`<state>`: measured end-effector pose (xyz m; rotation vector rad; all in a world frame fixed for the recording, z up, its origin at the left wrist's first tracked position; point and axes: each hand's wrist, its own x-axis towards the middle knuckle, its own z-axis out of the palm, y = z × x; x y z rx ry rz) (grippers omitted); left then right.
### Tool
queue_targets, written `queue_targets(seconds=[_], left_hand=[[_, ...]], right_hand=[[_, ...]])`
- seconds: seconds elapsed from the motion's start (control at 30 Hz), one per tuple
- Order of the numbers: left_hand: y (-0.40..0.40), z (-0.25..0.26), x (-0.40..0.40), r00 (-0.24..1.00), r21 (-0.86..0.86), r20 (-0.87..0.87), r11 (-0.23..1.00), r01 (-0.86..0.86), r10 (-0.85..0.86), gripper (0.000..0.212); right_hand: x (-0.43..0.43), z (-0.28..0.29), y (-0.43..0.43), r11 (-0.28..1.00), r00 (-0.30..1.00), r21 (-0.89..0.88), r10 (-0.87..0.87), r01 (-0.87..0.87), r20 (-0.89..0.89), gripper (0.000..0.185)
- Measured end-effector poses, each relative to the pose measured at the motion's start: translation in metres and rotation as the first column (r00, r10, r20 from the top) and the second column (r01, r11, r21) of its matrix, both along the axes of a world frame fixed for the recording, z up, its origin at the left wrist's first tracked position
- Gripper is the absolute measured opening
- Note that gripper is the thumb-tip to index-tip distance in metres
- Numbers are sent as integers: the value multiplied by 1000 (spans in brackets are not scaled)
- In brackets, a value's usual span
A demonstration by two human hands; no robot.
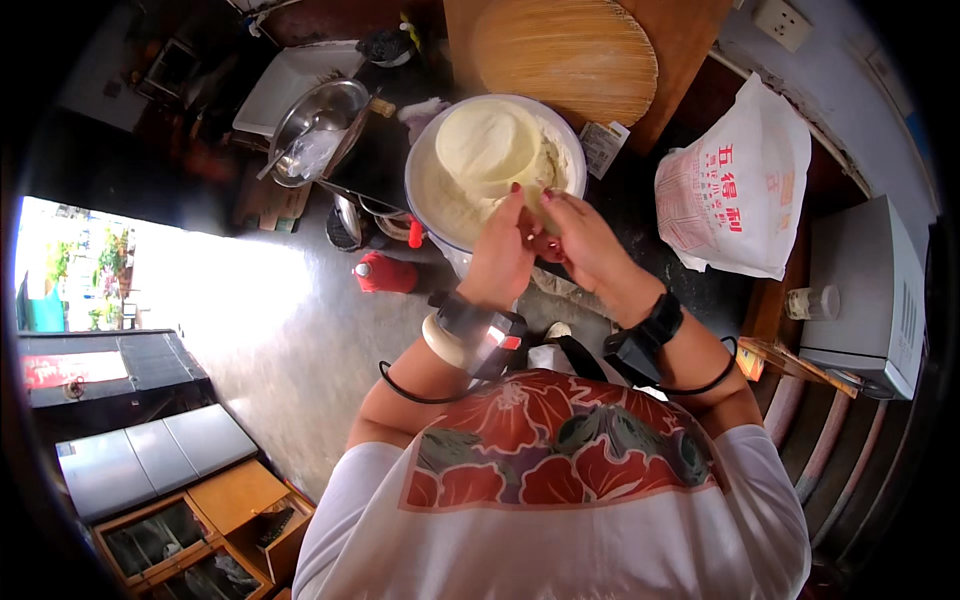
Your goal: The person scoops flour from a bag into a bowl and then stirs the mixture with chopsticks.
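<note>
A white enamel basin (420, 214) with a blue rim stands before me, with loose flour (454, 206) inside. In it rests a large, smooth, cream-coloured round mass (484, 142), apparently dough; whether a bowl holds it cannot be told. Over the basin's near rim, my left hand (501, 251) and my right hand (591, 238) meet with bent fingers. Between them they pinch a small pale piece of dough (535, 206), partly hidden by the fingers.
A round straw mat (570, 60) lies beyond the basin on a wooden board (682, 45). To the right stands a printed white flour bag (739, 187). Leftward are a steel bowl (285, 150) with a ladle, and a red bottle (386, 272). A grey microwave (851, 292) is far right.
</note>
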<state>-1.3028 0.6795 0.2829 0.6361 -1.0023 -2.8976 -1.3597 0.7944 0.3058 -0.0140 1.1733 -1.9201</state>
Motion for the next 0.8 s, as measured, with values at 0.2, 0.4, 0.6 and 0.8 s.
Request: queue_targets(seconds=[0.2, 0.4, 0.6, 0.8], left_hand=[[-37, 3, 10, 969, -323, 216, 945, -46, 121, 35], [-88, -1, 23, 980, -295, 167, 943, 154, -108, 42], [-138, -16, 31, 960, -538, 254, 807, 243, -120, 34], [-167, -17, 32, 910, -340, 258, 851, 401, -326, 33]], right_hand=[[24, -42, -44, 996, 992, -42, 69, -74, -102, 27], [36, -43, -65, 985, 953, 76, 171, -157, -249, 29], [0, -79, -58, 940, 818, 295, 33, 170, -574, 27], [-53, -99, -79, 805, 800, 102, -552, 585, -234, 31]])
